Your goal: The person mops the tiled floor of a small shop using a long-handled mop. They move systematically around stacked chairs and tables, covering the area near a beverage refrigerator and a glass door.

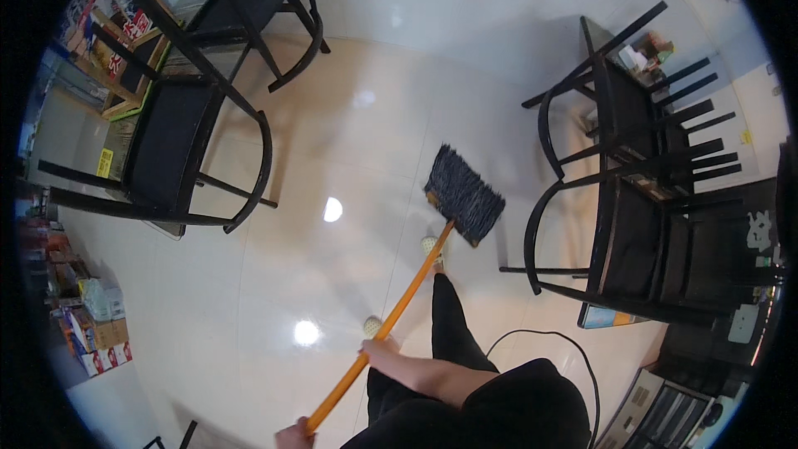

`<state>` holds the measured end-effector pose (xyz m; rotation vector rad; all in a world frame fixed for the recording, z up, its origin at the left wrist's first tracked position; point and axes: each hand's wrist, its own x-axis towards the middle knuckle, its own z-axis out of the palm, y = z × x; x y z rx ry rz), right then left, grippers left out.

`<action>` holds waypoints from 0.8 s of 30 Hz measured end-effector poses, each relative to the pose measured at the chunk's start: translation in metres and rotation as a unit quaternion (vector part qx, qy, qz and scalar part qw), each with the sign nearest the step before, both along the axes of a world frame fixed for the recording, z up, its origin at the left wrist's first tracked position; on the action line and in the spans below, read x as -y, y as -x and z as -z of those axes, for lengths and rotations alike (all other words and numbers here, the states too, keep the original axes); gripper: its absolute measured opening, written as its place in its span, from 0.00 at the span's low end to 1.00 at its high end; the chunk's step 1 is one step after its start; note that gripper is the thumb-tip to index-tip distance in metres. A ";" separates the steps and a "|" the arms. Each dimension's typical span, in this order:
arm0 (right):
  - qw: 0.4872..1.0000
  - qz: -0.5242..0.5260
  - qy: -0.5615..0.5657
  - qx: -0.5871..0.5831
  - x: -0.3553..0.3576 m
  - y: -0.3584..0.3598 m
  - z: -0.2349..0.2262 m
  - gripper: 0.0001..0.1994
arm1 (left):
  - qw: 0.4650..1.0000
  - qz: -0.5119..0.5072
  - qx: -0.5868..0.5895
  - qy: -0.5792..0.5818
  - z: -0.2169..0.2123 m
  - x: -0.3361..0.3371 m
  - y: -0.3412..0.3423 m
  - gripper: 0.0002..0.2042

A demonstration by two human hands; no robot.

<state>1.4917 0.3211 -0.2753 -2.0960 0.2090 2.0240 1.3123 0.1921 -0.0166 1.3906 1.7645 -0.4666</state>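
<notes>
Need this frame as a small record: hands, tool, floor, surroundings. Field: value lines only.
tool: orange-handled mop with shaggy dark rectangular head
left hand: closed around the handle near its upper end
right hand: closed around the handle farther down
surface: glossy cream tiled floor, mop head on it
left side: black chairs with curved rails; stacked cardboard cartons lower down
right side: similar black chairs; thin black cable
</notes>
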 end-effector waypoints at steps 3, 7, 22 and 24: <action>0.997 0.045 0.034 -0.043 0.025 0.062 0.013 0.06 | 0.996 0.049 -0.068 -0.007 -0.016 0.010 0.062 0.09; 0.983 0.143 0.080 -0.078 -0.014 0.075 -0.038 0.11 | 0.997 -0.003 -0.040 -0.059 0.014 0.031 0.128 0.06; 0.947 0.264 -0.162 0.087 -0.365 -0.260 0.189 0.12 | 0.958 0.176 0.127 -0.189 0.323 -0.372 -0.140 0.12; 0.934 0.183 -0.163 0.262 -0.423 -0.330 0.205 0.14 | 0.962 0.191 0.129 -0.147 0.345 -0.433 -0.210 0.12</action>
